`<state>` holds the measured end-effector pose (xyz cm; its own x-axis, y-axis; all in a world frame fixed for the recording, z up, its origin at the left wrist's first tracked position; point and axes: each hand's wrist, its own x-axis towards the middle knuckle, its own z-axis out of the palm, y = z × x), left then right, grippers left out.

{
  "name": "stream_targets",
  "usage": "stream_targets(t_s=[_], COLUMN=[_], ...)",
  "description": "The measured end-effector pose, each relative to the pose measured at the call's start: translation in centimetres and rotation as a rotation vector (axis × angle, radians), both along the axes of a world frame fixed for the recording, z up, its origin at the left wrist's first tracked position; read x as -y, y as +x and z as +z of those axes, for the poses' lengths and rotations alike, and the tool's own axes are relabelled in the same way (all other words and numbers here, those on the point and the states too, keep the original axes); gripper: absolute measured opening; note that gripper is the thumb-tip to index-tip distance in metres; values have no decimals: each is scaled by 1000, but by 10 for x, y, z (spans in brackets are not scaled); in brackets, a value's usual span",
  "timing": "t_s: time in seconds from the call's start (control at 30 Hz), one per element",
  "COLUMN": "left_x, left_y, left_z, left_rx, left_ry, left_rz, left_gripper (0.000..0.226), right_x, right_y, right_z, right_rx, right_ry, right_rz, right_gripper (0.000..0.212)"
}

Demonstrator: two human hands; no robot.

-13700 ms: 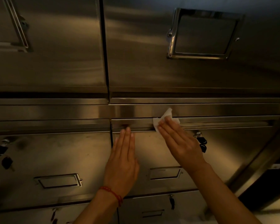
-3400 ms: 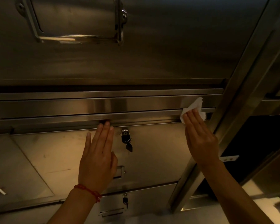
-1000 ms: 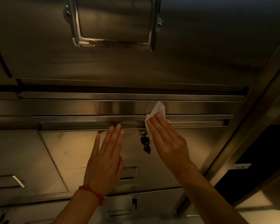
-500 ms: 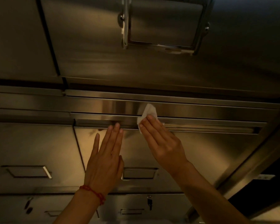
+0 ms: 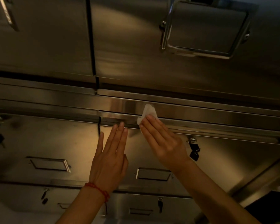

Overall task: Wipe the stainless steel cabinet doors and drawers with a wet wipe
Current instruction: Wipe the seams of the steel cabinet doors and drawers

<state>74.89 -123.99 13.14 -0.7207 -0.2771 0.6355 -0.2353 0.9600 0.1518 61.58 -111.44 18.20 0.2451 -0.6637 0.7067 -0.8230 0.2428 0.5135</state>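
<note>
wet wipe pressed on the drawer's top rail

your right hand (image 5: 164,141) lay flat with straight fingers on the white wet wipe (image 5: 147,114) and pressed it against the top rail (image 5: 217,125) of the right drawer (image 5: 225,160). the wipe was crumpled, and its upper part stood out above your fingertips, over the steel strip (image 5: 200,111) just above the rail. nothing was gripped; the fingers only pushed the wipe onto the metal.

your left hand (image 5: 111,157) was open too, with the fingers straight and close together, flat on the front of the same drawer. its fingertips reached the lower edge of the rail, just beside the wipe but not touching it. a red bracelet (image 5: 98,190) sat on that wrist.

a small lock with dark keys (image 5: 194,150) hung on the drawer front, right of your right hand. below your hands was a recessed label frame (image 5: 153,174), and a similar one (image 5: 48,164) was on the left drawer (image 5: 39,143). a dark vertical gap (image 5: 98,125) divided the two drawers, near your left hand's little finger.

above the drawers were two large cabinet doors; the right door (image 5: 136,46) carried a square chrome handle frame (image 5: 204,29). lower drawers with more keys (image 5: 160,206) showed at the bottom, partly hidden by your forearms. the light was dim and warm, so small marks on the steel could not be told.
</note>
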Motion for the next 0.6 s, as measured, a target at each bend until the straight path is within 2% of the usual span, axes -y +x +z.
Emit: stream_targets(t_s=[0.6], left_x=[52], left_y=[46], left_z=[1], left_rx=[-5], left_ry=[-23], left_rz=[51], left_gripper=[66], right_x=[64], right_y=[42], right_z=[5], right_rx=[-8], right_ry=[36], right_rz=[54], right_gripper=[31])
